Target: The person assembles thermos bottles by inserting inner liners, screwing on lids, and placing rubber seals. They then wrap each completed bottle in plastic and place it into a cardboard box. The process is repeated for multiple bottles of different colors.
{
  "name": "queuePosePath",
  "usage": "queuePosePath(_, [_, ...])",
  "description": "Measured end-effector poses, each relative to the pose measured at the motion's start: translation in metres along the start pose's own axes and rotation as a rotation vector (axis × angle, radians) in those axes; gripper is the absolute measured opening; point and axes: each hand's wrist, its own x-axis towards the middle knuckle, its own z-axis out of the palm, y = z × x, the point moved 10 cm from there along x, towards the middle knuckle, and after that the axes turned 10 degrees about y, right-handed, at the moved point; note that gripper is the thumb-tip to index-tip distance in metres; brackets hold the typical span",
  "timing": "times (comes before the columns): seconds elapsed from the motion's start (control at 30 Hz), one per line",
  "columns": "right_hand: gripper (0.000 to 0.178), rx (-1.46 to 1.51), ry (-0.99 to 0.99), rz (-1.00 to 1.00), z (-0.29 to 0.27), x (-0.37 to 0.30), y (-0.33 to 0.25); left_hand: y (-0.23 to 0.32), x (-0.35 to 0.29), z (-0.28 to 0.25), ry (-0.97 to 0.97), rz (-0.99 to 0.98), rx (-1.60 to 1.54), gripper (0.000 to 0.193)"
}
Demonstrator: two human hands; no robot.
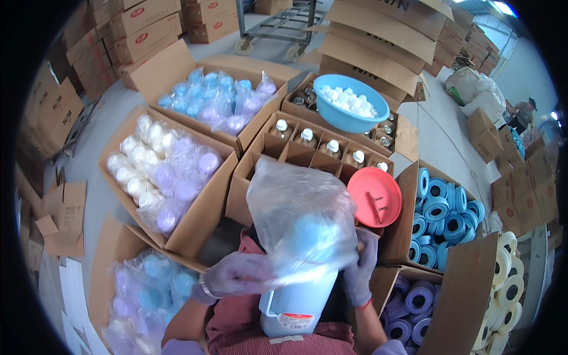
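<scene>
A light blue vacuum flask (pixel 302 299) with a side handle and a red-and-white label stands upright against my lap. A clear plastic bag (pixel 296 192) covers its top and billows up and away from me, blurred by motion; a blue lid shows faintly through it. My left hand (pixel 239 275), in a thin purple-grey glove, is closed on the bag's near edge, just left of the flask. On the flask's right side my right hand (pixel 362 266), gloved too, pinches the bag's other side, its fingertips partly hidden.
Ahead stands a divided carton (pixel 242 189) of white-capped bottles, with a red dish (pixel 387 201) on it. A blue basin (pixel 331 118) holds white caps. Boxes of bagged blue, white and purple parts lie left; boxes of blue rings (pixel 436 210) and purple rings (pixel 419 300) lie right.
</scene>
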Motion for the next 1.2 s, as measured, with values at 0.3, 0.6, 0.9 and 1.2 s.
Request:
queuePosePath(0.3, [0.030,-0.212,-0.531,-0.644,-0.039,-0.207,-0.048,-0.060,-0.130,0.007,-0.175,-0.653,0.267,0.029])
queuePosePath(0.6, [0.030,0.107,-0.689,-0.418,-0.039,-0.195,-0.055,-0.048,-0.116,-0.043,0.414,-0.455,0.451,0.054])
queuePosePath(0.9, [0.039,0.955,-0.859,-0.015,0.187,-0.129,-0.242,-0.083,-0.399,-0.115,1.519,-0.162,-0.452,0.014])
queuePosePath(1.2, [0.040,0.279,-1.193,-0.582,0.391,-0.228,-0.140,-0.182,-0.464,-0.282,2.155,-0.098,-0.161,0.027])
